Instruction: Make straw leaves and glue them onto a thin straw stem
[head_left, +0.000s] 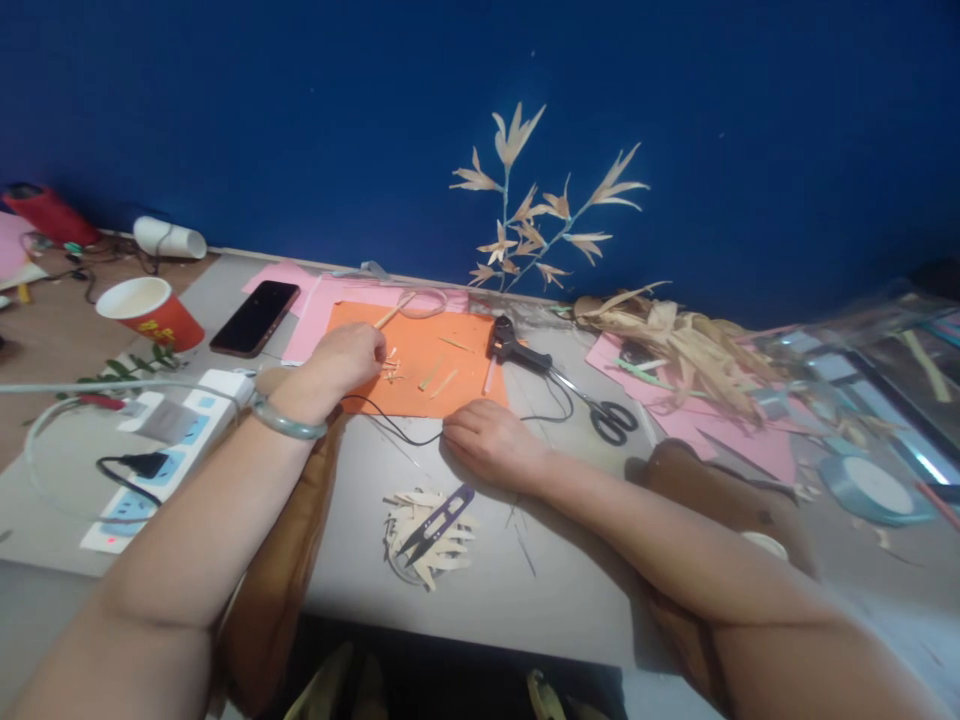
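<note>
A person's left hand (351,355), a pale green bangle (289,422) at the wrist, bends over the left part of a rectangular orange paper sheet (469,378) on a grey table (360,480), its grip drawn to a near pinch beside thin, straw-coloured slivers (444,384); whether it holds one cannot be told. The slivers lie scattered across the sheet. The right hand (491,442) rests at the sheet's near edge, where a thin black cord (396,431) meets its loosely curled fingers; any hold by that grip is hidden. By their look, the slivers should prove feather-light, dry and brittle, best taken gently between fingertips at mid-length. A black glue gun (519,349) lies at the sheet's right side, black-handled metal scissors (611,421) farther right; nearer the person than the sheet, purple-handled metal snips (439,523) rest across flat, cream-coloured strips (454,548).
</note>
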